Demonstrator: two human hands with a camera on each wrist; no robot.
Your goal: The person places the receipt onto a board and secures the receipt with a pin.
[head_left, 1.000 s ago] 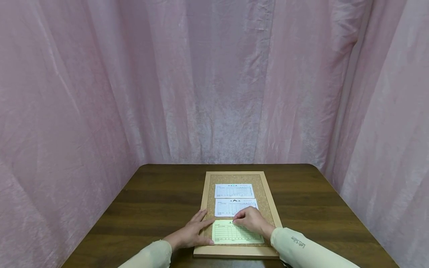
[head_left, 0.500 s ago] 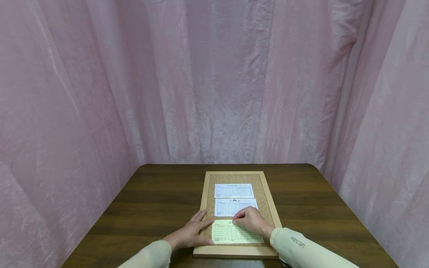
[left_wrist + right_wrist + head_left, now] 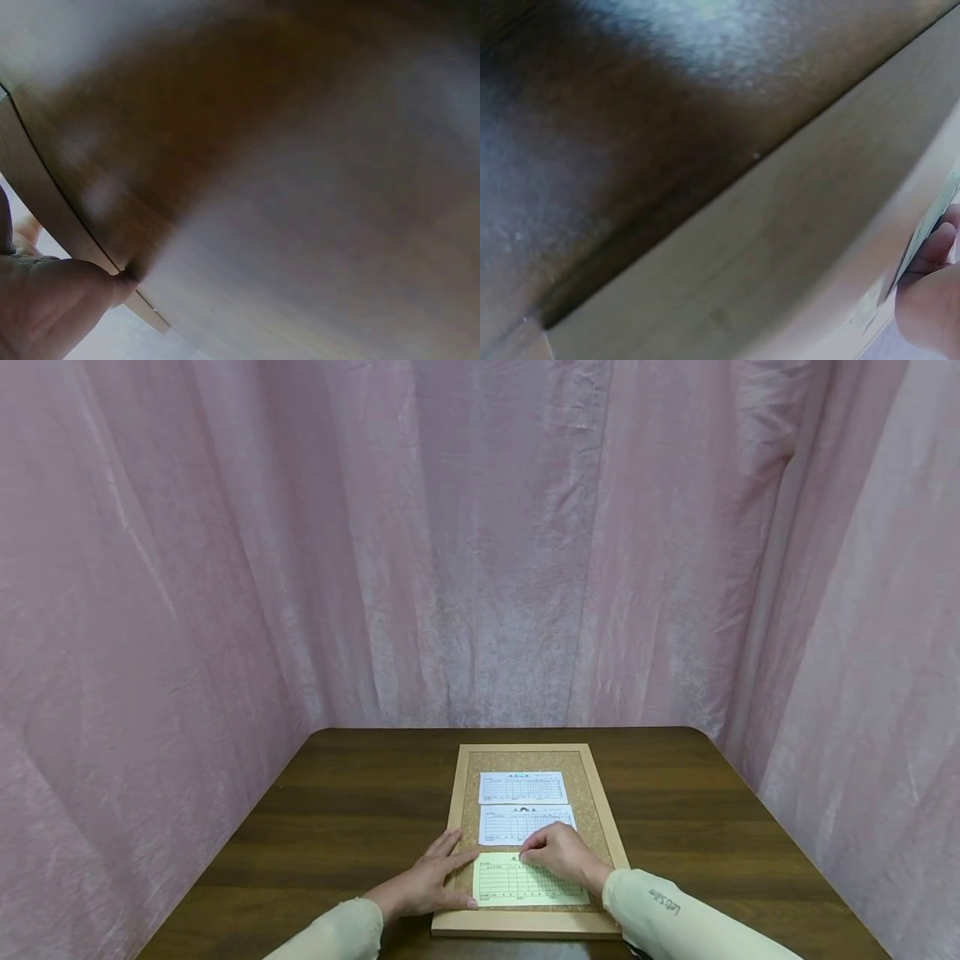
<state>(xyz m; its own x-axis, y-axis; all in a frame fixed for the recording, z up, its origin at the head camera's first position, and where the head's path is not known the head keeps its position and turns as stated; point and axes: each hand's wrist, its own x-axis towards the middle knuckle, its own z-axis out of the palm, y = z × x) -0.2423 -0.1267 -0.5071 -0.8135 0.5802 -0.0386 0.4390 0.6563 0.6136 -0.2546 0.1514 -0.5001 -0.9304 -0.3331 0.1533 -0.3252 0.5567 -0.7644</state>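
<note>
A cork board with a light wooden frame lies flat on the table. Two white printed slips lie on it one below the other, each with a small pin-like spot at its top middle. Below them is a pale green printed slip. My right hand pinches something small at the green slip's top edge, seemingly a pin, mostly hidden by the fingertips. With fingers spread, my left hand rests on the frame's left side, fingertips by the slip's left edge. In the left wrist view, the thumb touches the frame.
The dark wooden table extends to both sides of the board and behind it. Pink curtains hang behind the table and along its sides. Both wrist views are largely blurred table surface and board frame.
Both hands hold the same places on the board and slip. Only a very slight leftward shift of the whole scene shows.
</note>
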